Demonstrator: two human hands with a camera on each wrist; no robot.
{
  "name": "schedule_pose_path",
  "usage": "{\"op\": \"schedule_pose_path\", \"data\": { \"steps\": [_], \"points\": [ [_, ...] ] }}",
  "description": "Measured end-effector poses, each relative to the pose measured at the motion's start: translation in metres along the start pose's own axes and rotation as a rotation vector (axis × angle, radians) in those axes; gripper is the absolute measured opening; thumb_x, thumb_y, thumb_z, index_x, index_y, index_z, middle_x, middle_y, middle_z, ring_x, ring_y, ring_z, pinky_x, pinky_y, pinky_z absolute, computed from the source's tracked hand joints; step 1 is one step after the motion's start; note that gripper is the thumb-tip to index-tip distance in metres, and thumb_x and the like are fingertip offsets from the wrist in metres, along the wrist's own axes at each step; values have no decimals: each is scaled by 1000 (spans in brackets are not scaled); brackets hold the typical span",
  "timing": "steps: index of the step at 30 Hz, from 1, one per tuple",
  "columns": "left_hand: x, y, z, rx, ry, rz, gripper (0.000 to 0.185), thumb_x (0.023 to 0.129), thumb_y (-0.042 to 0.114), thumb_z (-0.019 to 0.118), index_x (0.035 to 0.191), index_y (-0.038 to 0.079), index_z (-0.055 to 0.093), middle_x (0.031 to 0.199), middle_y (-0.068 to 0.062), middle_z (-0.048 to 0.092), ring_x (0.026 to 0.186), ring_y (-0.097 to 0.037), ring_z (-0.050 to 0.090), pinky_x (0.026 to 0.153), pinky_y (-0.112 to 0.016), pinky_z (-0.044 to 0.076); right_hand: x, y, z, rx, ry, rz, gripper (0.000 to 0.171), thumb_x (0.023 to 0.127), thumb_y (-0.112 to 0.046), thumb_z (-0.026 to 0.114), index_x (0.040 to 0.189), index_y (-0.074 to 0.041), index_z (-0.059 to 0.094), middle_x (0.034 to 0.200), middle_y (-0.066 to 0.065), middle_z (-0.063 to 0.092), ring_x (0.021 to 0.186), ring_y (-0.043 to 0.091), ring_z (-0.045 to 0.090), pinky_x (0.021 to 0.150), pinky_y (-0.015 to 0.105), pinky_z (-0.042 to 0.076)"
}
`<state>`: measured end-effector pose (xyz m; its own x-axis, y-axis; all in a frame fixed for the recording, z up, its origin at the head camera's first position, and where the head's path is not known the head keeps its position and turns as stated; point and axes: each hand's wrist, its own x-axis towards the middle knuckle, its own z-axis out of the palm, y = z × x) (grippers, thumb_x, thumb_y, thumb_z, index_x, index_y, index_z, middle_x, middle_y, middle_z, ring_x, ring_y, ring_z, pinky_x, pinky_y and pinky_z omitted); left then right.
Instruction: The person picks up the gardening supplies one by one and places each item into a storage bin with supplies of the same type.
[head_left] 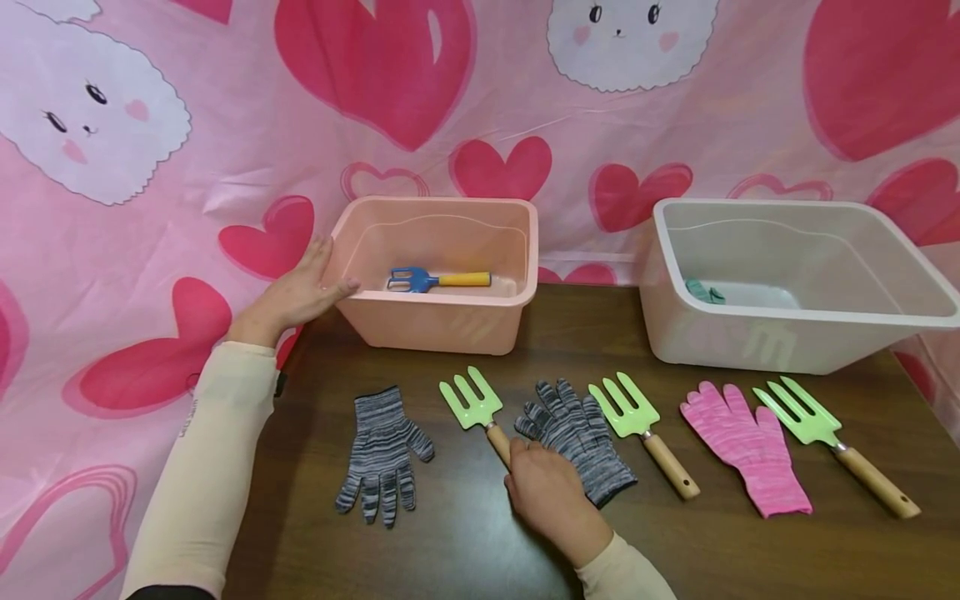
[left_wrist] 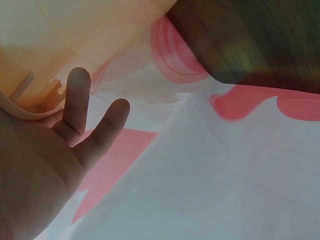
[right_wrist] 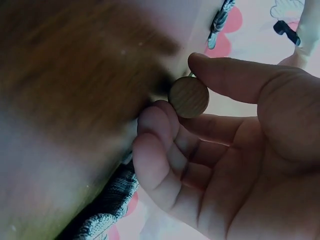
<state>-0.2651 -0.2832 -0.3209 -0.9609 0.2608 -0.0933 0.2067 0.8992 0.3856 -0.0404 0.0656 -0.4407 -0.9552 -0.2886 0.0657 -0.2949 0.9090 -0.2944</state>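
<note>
My left hand (head_left: 321, 275) lies flat with straight fingers against the left wall of a pink tub (head_left: 435, 204); the left wrist view shows those fingers (left_wrist: 75, 100) at the tub's rim (left_wrist: 20, 107). In the tub lies a blue rake (head_left: 438, 280) with a yellow handle. My right hand (head_left: 525, 458) pinches the wooden handle of the leftmost green fork (head_left: 472, 404) on the table. In the right wrist view the handle's round end (right_wrist: 188, 96) sits between thumb and curled fingers (right_wrist: 155, 150).
On the dark wooden table (head_left: 465, 533) lie two grey striped gloves (head_left: 382, 454) (head_left: 577, 433), a second green fork (head_left: 637, 417), a pink glove (head_left: 750, 446) and a third green fork (head_left: 825, 437). A white tub (head_left: 795, 208) at back right holds a green item (head_left: 705, 292). A pink heart cloth hangs behind.
</note>
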Motion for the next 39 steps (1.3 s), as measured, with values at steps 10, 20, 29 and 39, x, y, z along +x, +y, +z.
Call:
{"op": "schedule_pose_path", "data": {
  "steps": [10, 20, 29, 39],
  "points": [
    [-2, 0, 1, -1, -7, -17, 109, 91, 75, 47, 161, 17, -12, 168, -12, -10, 153, -38, -2, 112, -71, 18, -1, -2, -2, -4, 0, 21, 31, 79, -13, 84, 85, -3, 55, 69, 9, 53, 61, 30, 60, 51, 44, 51],
    [-2, 0, 3, -5, 13, -26, 106, 92, 72, 49, 162, 18, -10, 168, -12, -8, 152, -41, 3, 110, -72, 20, -2, -3, -3, -7, 20, 23, 30, 79, -13, 83, 88, -3, 57, 70, 9, 52, 61, 28, 60, 50, 43, 50],
    [-1, 1, 4, -11, 18, -36, 106, 92, 73, 49, 162, 20, -10, 168, -12, -8, 152, -41, 3, 108, -73, 23, -5, -4, -9, -4, 55, 10, 27, 79, -15, 82, 86, -4, 59, 71, 7, 52, 62, 28, 59, 50, 43, 49],
    [-2, 2, 3, -16, 15, -32, 102, 95, 65, 53, 162, 20, -11, 168, -12, -9, 152, -41, 2, 108, -73, 22, -6, -4, -15, 4, 83, 15, 22, 80, -16, 80, 86, -3, 63, 72, 5, 51, 62, 26, 58, 52, 42, 49]
  ]
}}
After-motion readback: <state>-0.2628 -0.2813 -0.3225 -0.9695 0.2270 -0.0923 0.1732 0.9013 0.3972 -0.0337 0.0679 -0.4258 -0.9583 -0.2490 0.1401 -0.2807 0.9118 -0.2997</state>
